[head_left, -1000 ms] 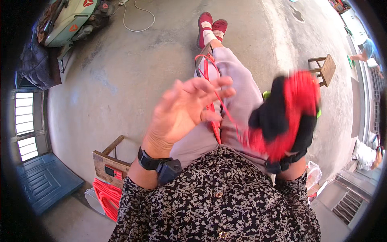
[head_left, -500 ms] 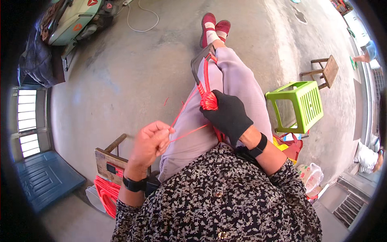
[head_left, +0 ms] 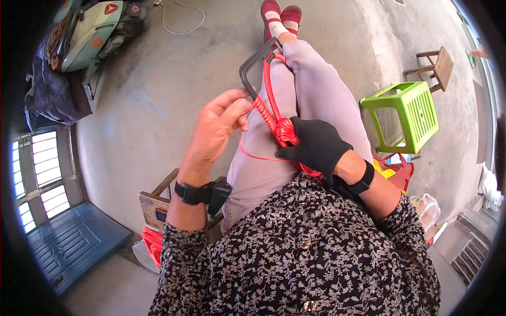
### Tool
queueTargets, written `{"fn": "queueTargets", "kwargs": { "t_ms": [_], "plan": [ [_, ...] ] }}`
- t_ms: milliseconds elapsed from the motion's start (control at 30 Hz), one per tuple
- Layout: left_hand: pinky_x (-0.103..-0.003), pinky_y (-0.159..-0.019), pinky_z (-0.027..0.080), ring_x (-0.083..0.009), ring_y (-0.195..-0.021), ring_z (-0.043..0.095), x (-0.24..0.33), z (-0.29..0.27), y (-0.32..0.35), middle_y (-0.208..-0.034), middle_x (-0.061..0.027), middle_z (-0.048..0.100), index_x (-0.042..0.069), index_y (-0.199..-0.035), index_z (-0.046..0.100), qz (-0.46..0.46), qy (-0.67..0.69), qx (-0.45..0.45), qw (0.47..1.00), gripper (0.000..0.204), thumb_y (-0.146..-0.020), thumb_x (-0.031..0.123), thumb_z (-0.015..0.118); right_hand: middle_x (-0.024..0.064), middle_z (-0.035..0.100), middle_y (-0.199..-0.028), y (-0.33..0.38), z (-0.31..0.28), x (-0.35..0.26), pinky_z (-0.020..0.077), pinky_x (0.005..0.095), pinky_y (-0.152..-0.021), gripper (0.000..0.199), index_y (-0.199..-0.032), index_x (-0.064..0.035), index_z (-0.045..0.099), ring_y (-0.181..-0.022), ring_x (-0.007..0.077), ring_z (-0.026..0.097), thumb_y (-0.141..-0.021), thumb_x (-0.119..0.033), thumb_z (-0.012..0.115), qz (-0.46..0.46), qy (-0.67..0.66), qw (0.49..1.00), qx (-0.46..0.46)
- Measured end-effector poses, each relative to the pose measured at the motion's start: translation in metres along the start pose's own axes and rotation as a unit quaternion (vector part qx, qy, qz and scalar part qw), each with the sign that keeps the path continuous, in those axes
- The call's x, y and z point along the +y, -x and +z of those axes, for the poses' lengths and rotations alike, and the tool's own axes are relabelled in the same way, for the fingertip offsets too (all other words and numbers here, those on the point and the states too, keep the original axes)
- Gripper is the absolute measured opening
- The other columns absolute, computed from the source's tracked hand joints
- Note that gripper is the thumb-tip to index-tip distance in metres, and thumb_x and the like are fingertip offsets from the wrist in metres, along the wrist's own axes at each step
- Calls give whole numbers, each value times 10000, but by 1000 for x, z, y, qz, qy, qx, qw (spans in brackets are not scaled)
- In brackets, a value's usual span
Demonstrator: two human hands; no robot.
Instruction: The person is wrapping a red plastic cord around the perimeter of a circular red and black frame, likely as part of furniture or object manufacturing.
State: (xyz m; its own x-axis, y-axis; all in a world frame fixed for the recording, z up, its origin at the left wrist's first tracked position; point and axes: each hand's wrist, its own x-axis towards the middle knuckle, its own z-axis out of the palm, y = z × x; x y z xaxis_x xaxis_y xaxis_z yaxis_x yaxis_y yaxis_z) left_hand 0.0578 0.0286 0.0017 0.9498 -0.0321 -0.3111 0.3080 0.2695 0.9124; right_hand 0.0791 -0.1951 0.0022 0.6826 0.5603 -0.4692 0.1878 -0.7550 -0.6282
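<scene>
Across my lap lies a black angular frame (head_left: 244, 73) with thin red cord wound tightly round its lower side. A bunched red cord knot (head_left: 285, 129) sits partway along it. My right hand (head_left: 319, 146), in a black glove, is closed on the cord-wrapped part beside the knot; the glove hides some of it. My bare left hand (head_left: 220, 122) is at the frame's left side, thumb and fingers pinched together on the loose red cord (head_left: 254, 156). That cord hangs in a curve from the left fingers to the gloved hand.
A green plastic stool (head_left: 416, 113) stands to the right, with a wooden stool (head_left: 440, 68) beyond it. Bags (head_left: 403, 173) lie by my right side. At my left are another wooden stool (head_left: 153, 203) and red cord bundles (head_left: 153, 243). A scooter (head_left: 95, 39) stands far left.
My left hand has moved up and forward from beside my thigh to the frame's left side. The cord, pulled taut before, now hangs slack. My right hand keeps its hold.
</scene>
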Motion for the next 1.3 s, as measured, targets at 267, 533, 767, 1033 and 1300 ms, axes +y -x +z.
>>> {"fn": "queueTargets", "kwargs": {
  "t_ms": [267, 533, 767, 1033, 1300],
  "plan": [
    [-181, -437, 254, -29, -518, 355, -24, -1, -3, -674, 52, 473, -4, -1111, 604, -6, 18, -19, 1000, 242, -922, 147, 591, 167, 648, -818, -4, 21, 13, 485, 445, -694, 430, -995, -94, 573, -785, 369, 628, -715, -377, 734, -60, -9, 997, 55],
    [-167, -415, 235, -8, -474, 327, -37, 3, 9, -631, 57, 463, 17, -1057, 615, -35, 0, 11, 999, 206, -927, 174, 586, 164, 651, -846, -6, 19, 6, 490, 429, -708, 440, -1033, -95, 582, -799, 364, 627, -715, -349, 749, -49, 51, 997, 34],
    [-160, -386, 245, -6, -446, 345, -23, 11, 31, -617, 39, 489, 24, -964, 613, -72, -49, -11, 996, 190, -956, 199, 540, 137, 667, -854, 6, -2, 32, 500, 347, -708, 420, -1046, -16, 588, -769, 256, 649, -768, -308, 708, -60, -185, 980, 47],
    [-187, -370, 280, -42, -400, 350, -12, 14, 76, -532, 7, 467, -12, -953, 598, -129, 48, -80, 987, 243, -979, 196, 476, 34, 590, -834, 40, -49, 65, 461, 218, -616, 375, -1161, 40, 539, -718, 94, 556, -948, -268, 558, -65, -741, 622, 245],
    [-243, -534, 447, -164, -764, 571, 0, 28, 61, -912, -128, 595, 6, -1077, 575, -36, 275, -96, 956, 275, -970, 237, 470, 113, 600, -1023, 40, -63, 85, 482, 279, -804, 443, -1231, 46, 477, -904, 174, 587, -937, -274, 567, -137, -750, 605, 229]
  ]
}}
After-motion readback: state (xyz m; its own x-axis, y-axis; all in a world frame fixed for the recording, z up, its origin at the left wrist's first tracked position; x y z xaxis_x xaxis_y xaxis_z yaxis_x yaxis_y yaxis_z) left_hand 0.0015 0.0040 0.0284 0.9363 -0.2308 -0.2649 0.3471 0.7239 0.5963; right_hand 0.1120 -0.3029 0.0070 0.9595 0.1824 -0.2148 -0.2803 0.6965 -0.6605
